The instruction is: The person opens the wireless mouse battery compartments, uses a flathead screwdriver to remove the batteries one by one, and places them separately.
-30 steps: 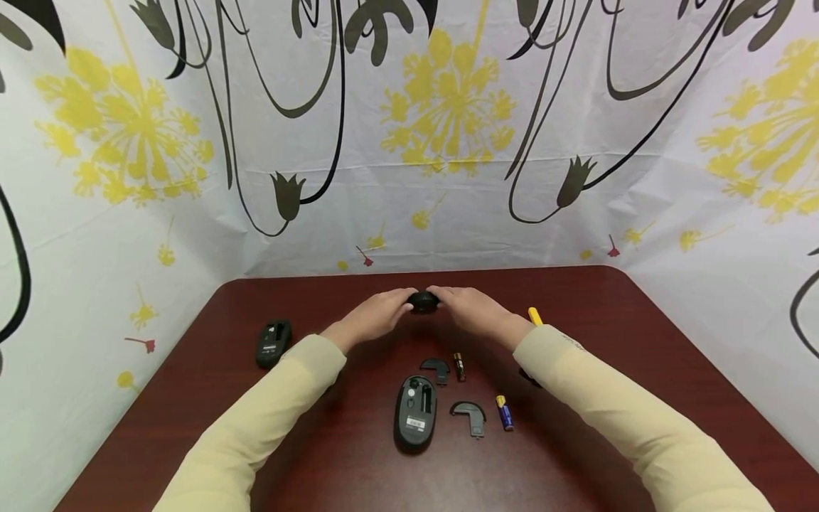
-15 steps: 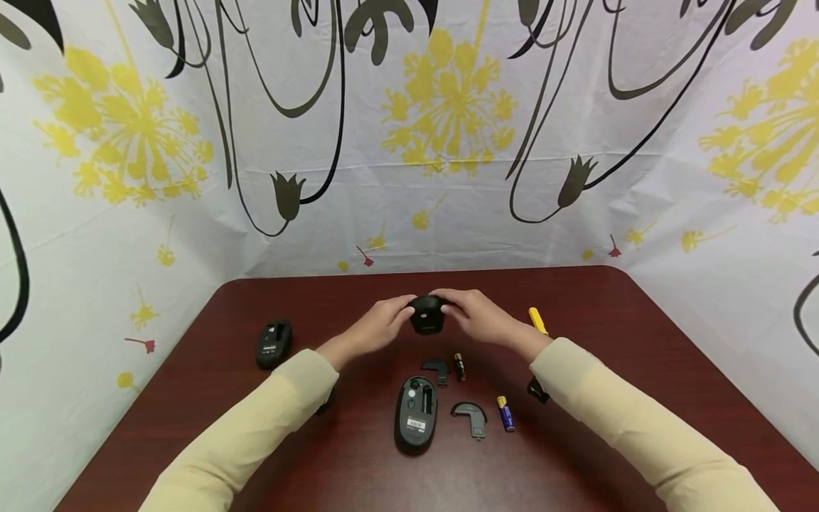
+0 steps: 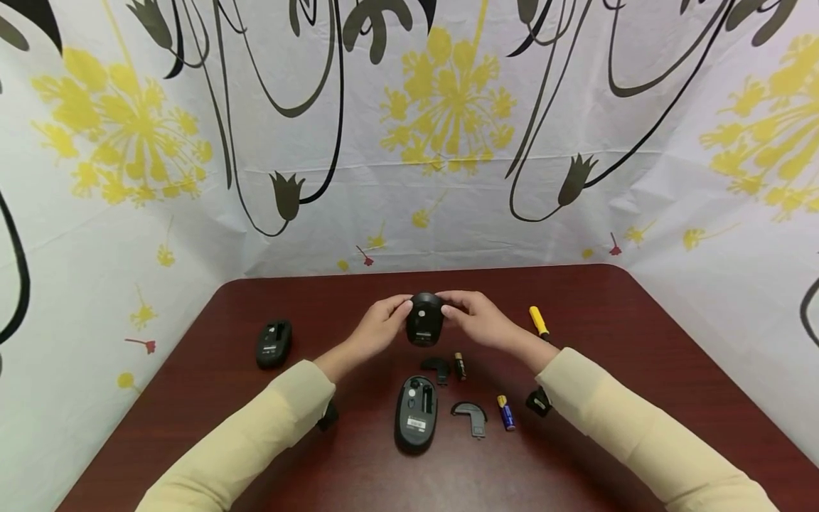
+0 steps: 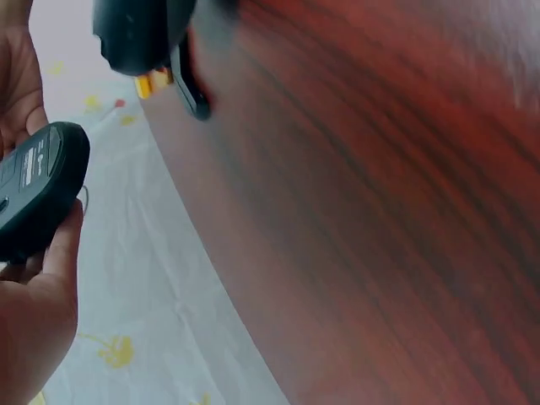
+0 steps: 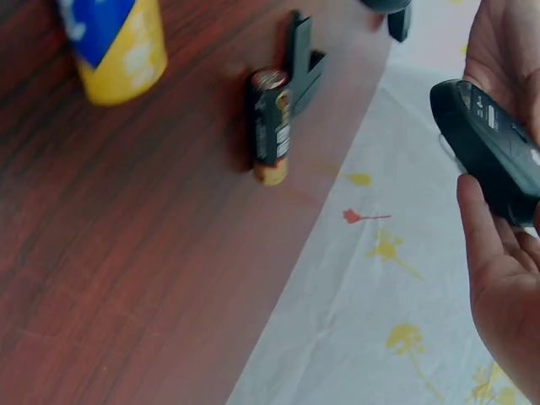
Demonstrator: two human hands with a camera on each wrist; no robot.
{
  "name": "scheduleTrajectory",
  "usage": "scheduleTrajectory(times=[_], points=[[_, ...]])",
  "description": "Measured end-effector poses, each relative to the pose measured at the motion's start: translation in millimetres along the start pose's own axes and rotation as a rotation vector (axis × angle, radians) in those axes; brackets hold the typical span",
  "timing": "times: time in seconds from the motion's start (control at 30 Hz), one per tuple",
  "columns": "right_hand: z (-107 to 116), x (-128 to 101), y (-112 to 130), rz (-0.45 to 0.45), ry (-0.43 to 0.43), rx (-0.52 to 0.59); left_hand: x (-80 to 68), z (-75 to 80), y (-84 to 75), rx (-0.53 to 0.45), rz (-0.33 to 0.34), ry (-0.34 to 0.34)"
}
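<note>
Both hands hold a black computer mouse [image 3: 424, 320] just above the dark red table [image 3: 614, 341], its underside with a label turned towards me. My left hand [image 3: 395, 313] grips its left side and my right hand [image 3: 453, 308] grips its right side. The left wrist view shows this mouse [image 4: 38, 190] resting against my left hand's fingers [image 4: 63, 253]. In the right wrist view the mouse [image 5: 494, 152] sits between the right hand's fingers [image 5: 485, 245].
Below the hands lie an upturned mouse [image 3: 414, 419] with its battery bay open, two black covers [image 3: 436, 368] [image 3: 470, 414], a black-and-gold battery [image 3: 458, 365] and a blue-and-yellow battery [image 3: 505, 412]. A yellow-handled tool [image 3: 539, 321] lies to the right. Another mouse [image 3: 274, 343] lies at the left.
Both hands lifted the mouse off the far part of the table, drew it nearer to me and tipped it so that its underside faces me.
</note>
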State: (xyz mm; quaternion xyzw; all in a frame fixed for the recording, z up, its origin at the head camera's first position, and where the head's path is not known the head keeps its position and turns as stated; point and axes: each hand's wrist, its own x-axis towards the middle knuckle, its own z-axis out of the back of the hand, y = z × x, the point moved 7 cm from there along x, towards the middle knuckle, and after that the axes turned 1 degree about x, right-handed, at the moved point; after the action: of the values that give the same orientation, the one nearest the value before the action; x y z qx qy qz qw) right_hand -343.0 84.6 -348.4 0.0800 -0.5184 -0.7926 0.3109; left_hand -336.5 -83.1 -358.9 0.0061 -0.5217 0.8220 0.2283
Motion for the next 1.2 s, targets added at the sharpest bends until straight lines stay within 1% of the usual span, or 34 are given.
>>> scheduleTrajectory(times=[0.13, 0.2, 0.27, 0.33, 0.43, 0.5, 0.57, 0.73, 0.87, 1.0, 1.2], points=[[-1.3, -5.5, 4.2, -0.043, -0.002, 0.074, -5.7, -2.3, -3.6, -0.054, 0.038, -0.020], [-1.9, -8.1, 4.7, -0.075, -0.004, 0.119, -8.7, -3.2, -5.0, -0.109, 0.066, -0.025], [-2.8, -10.5, 5.6, -0.119, -0.005, 0.175, -11.8, -4.1, -5.9, -0.157, 0.099, -0.028], [-4.4, -12.9, 5.5, -0.168, -0.003, 0.240, -14.9, -5.7, -5.0, -0.220, 0.153, -0.024], [-7.6, -16.4, 5.3, -0.228, 0.005, 0.319, -19.5, -8.1, -2.4, -0.274, 0.232, -0.006], [-9.7, -18.9, 3.9, -0.253, 0.016, 0.351, -22.5, -10.4, -0.1, -0.300, 0.273, 0.018], [-11.6, -21.3, 2.3, -0.274, 0.022, 0.371, -25.1, -13.1, 1.3, -0.324, 0.295, 0.047], [-16.2, -26.5, 1.1, -0.307, 0.043, 0.419, -32.9, -19.3, 0.9, -0.394, 0.320, 0.109], [-18.5, -30.5, 3.3, -0.324, 0.048, 0.452, -38.1, -22.6, -1.1, -0.442, 0.318, 0.131], [-20.9, -33.8, 4.2, -0.339, 0.044, 0.474, -42.0, -25.0, -2.1, -0.481, 0.319, 0.129], [-24.6, -37.6, 2.6, -0.358, 0.041, 0.502, -47.0, -27.8, -2.2, -0.515, 0.312, 0.113]])
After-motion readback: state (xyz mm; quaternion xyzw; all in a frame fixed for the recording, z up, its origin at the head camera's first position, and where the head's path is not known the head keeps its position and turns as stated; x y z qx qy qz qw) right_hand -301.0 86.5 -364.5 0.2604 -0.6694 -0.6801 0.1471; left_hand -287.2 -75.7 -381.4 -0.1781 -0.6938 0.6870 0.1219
